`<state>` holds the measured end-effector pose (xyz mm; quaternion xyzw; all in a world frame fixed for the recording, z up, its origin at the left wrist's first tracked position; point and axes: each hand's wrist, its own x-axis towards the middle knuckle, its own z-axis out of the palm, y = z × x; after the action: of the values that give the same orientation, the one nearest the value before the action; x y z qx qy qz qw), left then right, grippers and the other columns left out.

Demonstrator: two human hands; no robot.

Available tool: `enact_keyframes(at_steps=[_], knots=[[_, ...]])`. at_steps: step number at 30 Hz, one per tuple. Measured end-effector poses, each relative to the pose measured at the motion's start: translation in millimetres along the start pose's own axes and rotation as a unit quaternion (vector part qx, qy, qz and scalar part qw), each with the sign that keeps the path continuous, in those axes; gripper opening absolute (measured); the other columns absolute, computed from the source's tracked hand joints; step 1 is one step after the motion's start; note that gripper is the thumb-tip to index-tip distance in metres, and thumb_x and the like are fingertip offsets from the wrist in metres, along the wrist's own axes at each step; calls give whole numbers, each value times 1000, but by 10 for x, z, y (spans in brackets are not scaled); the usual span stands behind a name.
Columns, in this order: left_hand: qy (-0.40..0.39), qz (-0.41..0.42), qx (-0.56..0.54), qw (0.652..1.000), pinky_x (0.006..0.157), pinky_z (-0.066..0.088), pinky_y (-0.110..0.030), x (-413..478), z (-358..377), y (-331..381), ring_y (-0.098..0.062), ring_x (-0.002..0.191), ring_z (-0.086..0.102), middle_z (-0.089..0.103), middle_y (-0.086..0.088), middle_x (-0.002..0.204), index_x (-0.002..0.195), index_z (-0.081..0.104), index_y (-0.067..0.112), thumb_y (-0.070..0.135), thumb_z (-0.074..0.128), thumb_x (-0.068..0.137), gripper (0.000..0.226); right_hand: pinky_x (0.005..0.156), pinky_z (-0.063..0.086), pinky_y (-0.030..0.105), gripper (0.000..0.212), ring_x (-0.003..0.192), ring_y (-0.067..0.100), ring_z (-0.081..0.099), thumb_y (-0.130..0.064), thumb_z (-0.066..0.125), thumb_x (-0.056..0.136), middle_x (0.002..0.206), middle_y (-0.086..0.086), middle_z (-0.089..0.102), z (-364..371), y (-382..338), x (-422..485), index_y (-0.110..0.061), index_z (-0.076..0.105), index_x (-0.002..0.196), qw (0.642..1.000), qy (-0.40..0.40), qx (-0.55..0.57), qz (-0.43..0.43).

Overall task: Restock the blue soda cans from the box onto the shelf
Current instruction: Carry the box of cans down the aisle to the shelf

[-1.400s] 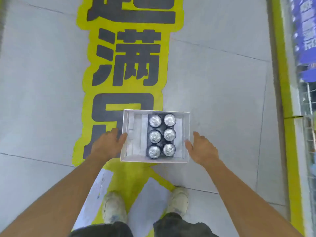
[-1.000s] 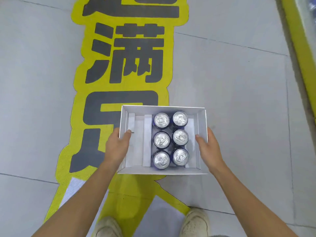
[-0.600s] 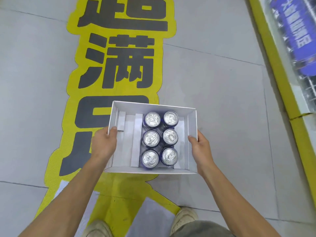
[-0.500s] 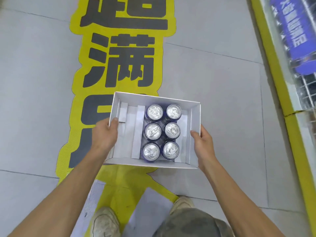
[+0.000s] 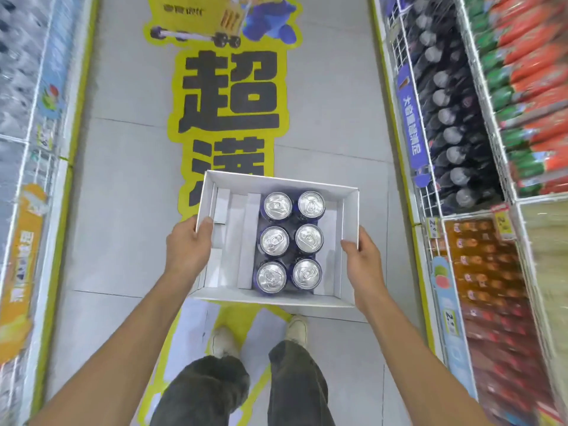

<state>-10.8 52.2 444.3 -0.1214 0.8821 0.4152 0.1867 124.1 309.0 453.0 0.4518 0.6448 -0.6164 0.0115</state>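
Observation:
I carry a white cardboard box (image 5: 349, 207) at waist height over the aisle floor. Several blue soda cans (image 5: 290, 241) with silver tops stand in two rows in its right half; the left half holds only white dividers. My left hand (image 5: 187, 245) grips the box's left wall, thumb hooked over the rim. My right hand (image 5: 362, 262) grips the right wall the same way. On the right stands a wire shelf (image 5: 455, 118) with dark bottles and cans.
A yellow floor sticker (image 5: 227, 96) with black characters runs down the grey aisle. Shelving (image 5: 27, 149) lines the left side. Red, green and orange drinks (image 5: 528, 87) fill the right shelves. My feet and dark trousers (image 5: 246, 385) are below the box.
My hands closed on the box and lifted it off the floor. My view has risen, so both shelf rows now show beside the aisle.

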Motion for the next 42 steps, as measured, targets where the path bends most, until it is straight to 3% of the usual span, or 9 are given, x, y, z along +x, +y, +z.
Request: enact_keyframes(at_steps=[6,13,20,22,24,29,33,37,42], knots=[[5,-12,-2,1000,58,29,-38,-621,-759,1265,-29,63,37,38,-4,58,62,43,8,26,53,102,45,53,42,6,37,64,2,54,1,45,100,69,-22,66,-582,-1389,-729,-28,67,107,1000,-16,-14,2],[26,9,-17,999,69,40,-38,-505,-908,2161,-32,77,51,54,-11,71,84,65,-6,32,54,98,42,50,40,4,33,69,4,52,1,43,100,83,-10,63,-862,-2387,-677,-23,63,109,999,-11,-33,-34],[23,2,-56,998,70,43,-38,343,-851,2767,-30,76,51,55,-11,74,80,64,0,26,54,100,34,80,51,30,34,87,20,58,0,41,102,92,-5,63,-593,-3134,30,-20,64,116,998,-2,-53,-42],[18,-1,-62,998,68,43,-38,699,-878,2933,-29,73,51,54,-8,71,70,59,8,26,54,98,34,105,47,48,33,112,31,62,-1,40,104,102,-1,65,-411,-3394,218,-23,60,117,998,1,-56,-35],[13,-2,-63,998,66,39,-36,1071,-951,3109,-28,71,48,53,-8,69,68,56,10,26,55,98,34,112,42,49,34,132,31,53,-1,40,105,116,5,65,-215,-3632,448,-25,59,121,998,9,-53,-26],[7,-4,-38,999,63,36,-38,1952,-1257,3611,-30,70,47,51,-13,71,70,53,4,28,54,100,38,69,47,24,40,92,21,62,1,41,101,99,-3,70,256,-4291,1014,-27,67,113,998,-2,-31,-47],[6,0,-27,1000,59,27,-37,2568,-1431,4099,-28,67,39,40,-7,63,61,39,13,25,53,101,44,71,47,31,45,86,18,57,1,40,99,102,6,71,561,-4785,1507,-34,68,99,999,1,-22,-40],[2,-1,-23,1000,66,38,-36,3264,-1460,4569,-34,78,54,59,-15,79,81,64,3,25,51,100,33,69,46,31,42,87,20,57,1,41,99,96,4,69,820,-5266,2207,-31,69,99,999,-5,-23,-43],[8,-5,-24,1000,72,43,-38,4353,-1303,5198,-39,88,62,67,-20,90,97,70,-1,27,51,100,34,68,44,21,38,81,12,55,-2,41,102,92,-7,67,1132,-5922,3352,-30,66,106,999,-19,-7,-46]])
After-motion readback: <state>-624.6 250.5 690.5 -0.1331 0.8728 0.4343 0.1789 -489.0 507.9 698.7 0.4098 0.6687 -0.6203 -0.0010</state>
